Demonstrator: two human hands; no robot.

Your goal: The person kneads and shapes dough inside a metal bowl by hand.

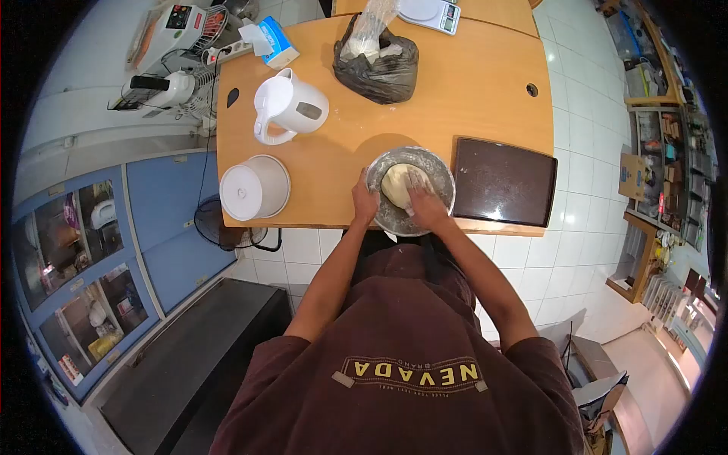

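Right hand [426,203] laid on pale dough [400,186], fingers extended and slightly parted; contact from above, not closed round it. Left hand [365,202] at the near-left rim of the metal bowl [448,196]; fingers partly hidden, cannot tell how tightly they close on it. Dough sits inside the bowl, under the right fingers and reaching forward and left of them, so between the two hands. Outline roundish, no clear long axis. Right hand nearer: touching. Left hand apart from the dough, just across the bowl wall. Around the grip: dark tray [504,182] just right of the bowl; white tub [256,187] well left; kettle [290,105] forward-left; black bag [383,76] straight ahead, farther off.
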